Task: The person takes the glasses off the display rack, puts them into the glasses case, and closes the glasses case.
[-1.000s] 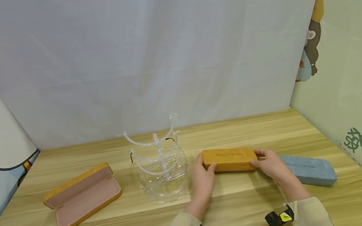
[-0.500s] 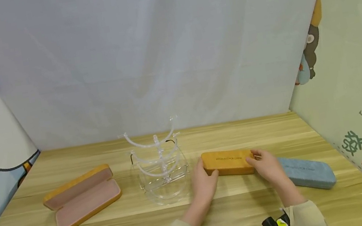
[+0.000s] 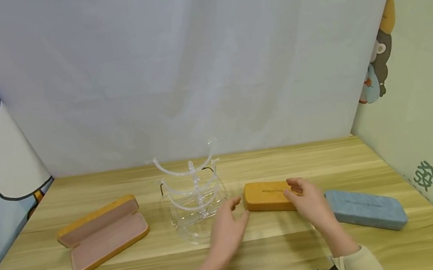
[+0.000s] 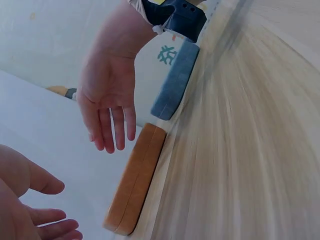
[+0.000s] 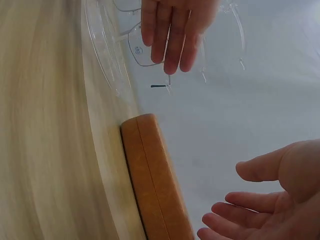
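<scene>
A closed orange glasses case (image 3: pixel 267 195) lies on the wooden table, right of a clear plastic display stand (image 3: pixel 196 191). My left hand (image 3: pixel 227 229) hovers between stand and case, fingers apart and holding nothing. Over the case's right end is my right hand (image 3: pixel 310 201), its fingers loosely spread; in the right wrist view a gap shows between it and the case (image 5: pixel 155 175). A pair of thin-framed glasses (image 5: pixel 142 47) sits on the stand, partly hidden by the left hand in that view. Both palms face each other in the left wrist view.
A second orange glasses case (image 3: pixel 104 235) with a pink lining stands opened at the left of the table. A closed blue glasses case (image 3: pixel 366 208) lies to the right, beside the right forearm. A white curtain (image 3: pixel 187 63) hangs behind the table.
Both hands have let go of the closed orange case. The left hand has moved left, away from it, and the right hand has shifted left above its right end.
</scene>
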Motion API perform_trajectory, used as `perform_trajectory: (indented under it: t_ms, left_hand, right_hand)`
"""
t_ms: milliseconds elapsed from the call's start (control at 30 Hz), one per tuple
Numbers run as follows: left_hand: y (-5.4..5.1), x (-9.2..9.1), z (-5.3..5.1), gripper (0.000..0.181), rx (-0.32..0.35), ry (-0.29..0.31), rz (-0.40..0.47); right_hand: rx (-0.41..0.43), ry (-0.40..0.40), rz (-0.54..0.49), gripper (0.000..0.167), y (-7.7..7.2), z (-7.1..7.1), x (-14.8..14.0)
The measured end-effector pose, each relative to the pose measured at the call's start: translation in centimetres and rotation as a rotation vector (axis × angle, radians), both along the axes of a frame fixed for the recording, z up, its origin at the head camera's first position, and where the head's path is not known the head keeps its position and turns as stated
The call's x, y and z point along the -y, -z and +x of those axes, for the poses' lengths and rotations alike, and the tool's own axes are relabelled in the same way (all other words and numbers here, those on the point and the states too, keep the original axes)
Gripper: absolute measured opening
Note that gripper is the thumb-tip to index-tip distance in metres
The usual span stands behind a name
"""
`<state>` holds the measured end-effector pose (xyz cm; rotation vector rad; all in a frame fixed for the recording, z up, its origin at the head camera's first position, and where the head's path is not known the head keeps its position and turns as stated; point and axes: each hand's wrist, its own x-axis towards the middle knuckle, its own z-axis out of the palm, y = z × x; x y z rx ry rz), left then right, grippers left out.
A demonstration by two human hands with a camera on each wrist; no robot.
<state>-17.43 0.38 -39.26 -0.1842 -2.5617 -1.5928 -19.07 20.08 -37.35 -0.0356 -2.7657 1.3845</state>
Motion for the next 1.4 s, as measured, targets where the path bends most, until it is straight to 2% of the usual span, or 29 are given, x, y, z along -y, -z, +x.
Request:
perform_trajectory:
  t_ms: [133,300,433,733,900,1167,1400]
  left_hand:
    - [-0.1,1.6,0.5,0.031,-0.056,0.001,-0.047]
    - [-0.2,3.7,1.1,0.027,-0.117,-0.017,-0.130]
    - [-0.4,5.6,1.5,0.022,-0.152,-0.070,-0.190]
    - [-0.4,9.7,1.4,0.022,-0.086,-0.202,-0.222]
    - [-0.2,11.2,1.3,0.027,-0.061,-0.263,-0.239]
    - [0.2,11.9,1.0,0.032,0.012,-0.245,-0.252]
    - [0.7,12.1,0.8,0.029,-0.005,-0.206,-0.254]
  right_hand:
    - [-0.019,-0.027,-0.059,0.038,0.6,0.0,1.1]
    - [-0.109,-0.054,-0.055,0.030,1.1,-0.3,2.8]
    - [-0.119,-0.081,-0.064,0.026,1.3,-0.5,4.2]
    - [-0.097,-0.165,-0.043,0.024,1.6,-1.1,6.6]
    - [-0.104,-0.197,-0.047,0.027,1.7,-1.4,8.0]
    - [-0.106,-0.247,-0.073,0.033,2.2,-1.6,9.7]
    - [-0.105,-0.284,-0.098,0.037,2.8,-1.5,9.9]
